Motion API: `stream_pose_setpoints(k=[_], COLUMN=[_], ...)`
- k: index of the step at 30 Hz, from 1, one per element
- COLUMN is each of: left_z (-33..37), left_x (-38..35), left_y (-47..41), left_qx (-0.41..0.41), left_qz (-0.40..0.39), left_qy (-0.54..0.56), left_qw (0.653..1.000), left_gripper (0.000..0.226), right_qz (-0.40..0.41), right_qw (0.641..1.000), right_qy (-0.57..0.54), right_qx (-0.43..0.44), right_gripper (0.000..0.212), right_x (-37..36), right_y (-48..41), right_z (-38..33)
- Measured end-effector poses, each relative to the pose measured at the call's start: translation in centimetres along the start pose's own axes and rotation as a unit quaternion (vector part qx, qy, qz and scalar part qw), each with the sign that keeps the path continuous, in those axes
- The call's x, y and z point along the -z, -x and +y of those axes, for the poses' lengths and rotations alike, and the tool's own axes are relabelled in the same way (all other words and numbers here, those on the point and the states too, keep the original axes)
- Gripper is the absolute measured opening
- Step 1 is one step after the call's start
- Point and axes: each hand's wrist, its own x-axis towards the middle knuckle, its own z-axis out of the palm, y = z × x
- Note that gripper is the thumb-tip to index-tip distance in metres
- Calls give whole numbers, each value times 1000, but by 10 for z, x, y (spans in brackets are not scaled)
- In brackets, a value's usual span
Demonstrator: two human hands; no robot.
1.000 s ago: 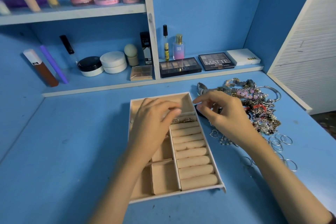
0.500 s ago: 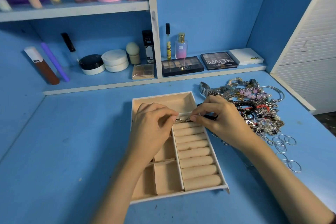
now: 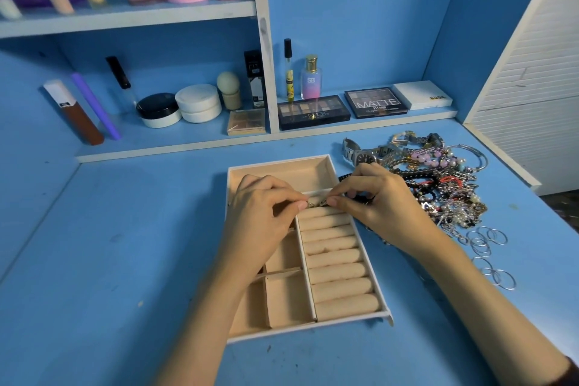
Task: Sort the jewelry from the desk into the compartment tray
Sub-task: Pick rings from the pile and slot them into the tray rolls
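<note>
A beige compartment tray [image 3: 324, 164] lies on the blue desk, with ring rolls on its right side and open boxes on its left. Over the top ring rolls, my left hand [image 3: 260, 213] and my right hand [image 3: 379, 197] pinch the two ends of a small metallic jewelry piece [image 3: 316, 203] between thumb and forefinger. A tangled pile of jewelry [image 3: 438, 185] with a watch, beads and chains lies on the desk to the right of the tray. Thin silver rings [image 3: 488, 247] are scattered in front of that pile.
Makeup palettes [image 3: 313, 111], jars [image 3: 197, 102], a perfume bottle [image 3: 310, 77] and tubes line the low shelf behind the tray. A white slatted panel [image 3: 532, 72] stands at the right. Blue desk surface [image 3: 109, 260] stretches left of the tray.
My right hand came from the pile edge to the tray's top rolls and met my left hand. Both now pinch the small piece, fingertips closer together than before.
</note>
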Motion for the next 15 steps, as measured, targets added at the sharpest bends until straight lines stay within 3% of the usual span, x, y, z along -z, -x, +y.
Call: stream_pose_setpoints(k=[11, 15], left_z=[2, 20], left_x=[2, 7], left_y=[-1, 3], left_qx=[4, -12], left_qz=[-8, -20], left_qy=[-20, -22], left_qw=[1000, 999], left_gripper=[16, 25], right_qz=[1, 47], right_qw=[1000, 996], right_qy=[-13, -51], right_qx=[-16, -53], right_gripper=[12, 10], right_x=[4, 23], right_y=[-1, 7], right_z=[-5, -13])
